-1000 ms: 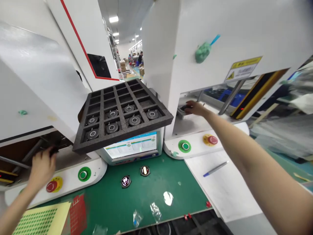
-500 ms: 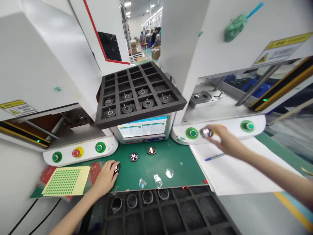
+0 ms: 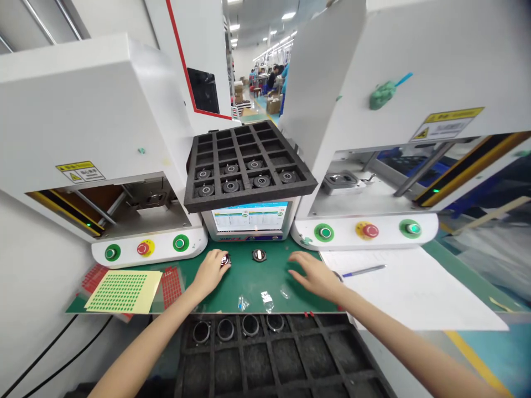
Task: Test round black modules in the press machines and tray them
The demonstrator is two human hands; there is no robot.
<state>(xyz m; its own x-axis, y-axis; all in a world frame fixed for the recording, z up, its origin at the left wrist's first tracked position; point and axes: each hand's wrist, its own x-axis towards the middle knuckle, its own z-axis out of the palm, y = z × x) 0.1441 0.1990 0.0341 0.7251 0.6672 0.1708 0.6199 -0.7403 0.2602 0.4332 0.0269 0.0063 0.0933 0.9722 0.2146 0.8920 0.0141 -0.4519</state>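
Observation:
My left hand (image 3: pixel 211 272) rests on the green mat (image 3: pixel 244 279), with thumb and fingertips closed round a round smartwatch body (image 3: pixel 224 259) whose screen is lit. Beside it to the right lies a second lit watch body (image 3: pixel 259 255), untouched. My right hand (image 3: pixel 314 275) is palm down above the mat's right side, fingers apart and nothing between them. Partly covered by its wrist, a dark round rim (image 3: pixel 338 275) shows at the paper's edge; it looks like another watch. Small clear film pieces (image 3: pixel 267 299) lie between the hands.
A black foam tray (image 3: pixel 249 190) holding several watch bodies sits above a monitor (image 3: pixel 251 218). White presses with buttons stand left (image 3: pixel 149 249) and right (image 3: pixel 365 231). Another foam tray (image 3: pixel 286 354) lies below the mat's edge. Paper (image 3: pixel 406 287), a pen (image 3: pixel 365 271) and green-dot stickers (image 3: pixel 120 290) lie around.
My right hand has come down and left from the right press's button panel and no longer holds the watch. My left hand has moved right and away from me. The view has shifted.

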